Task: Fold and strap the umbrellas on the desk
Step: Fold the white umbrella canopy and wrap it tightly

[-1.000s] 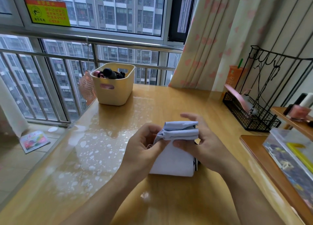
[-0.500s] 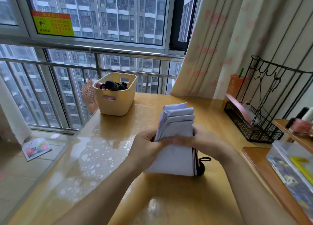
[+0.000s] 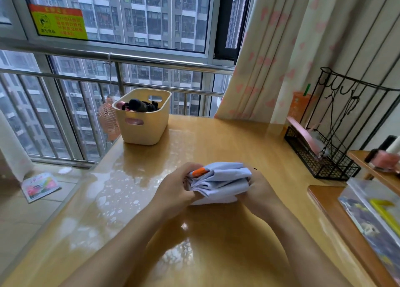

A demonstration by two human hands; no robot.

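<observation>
Umbrella [image 3: 220,183] now tipped flat from upright, my left hand [image 3: 173,189] and right hand [image 3: 257,191] both clenched round its pleats; strapping probably comes next.

Open on the desk [image 3: 227,144] right of the yellow basket [image 3: 141,122] and nearer than it, apart from the held umbrella [image 3: 223,183]. Blocked far right of the basket by a black wire rack [image 3: 324,163] and a side table [image 3: 322,200]. Closed off behind the basket by railing [image 3: 164,60] and curtain [image 3: 270,59].
</observation>
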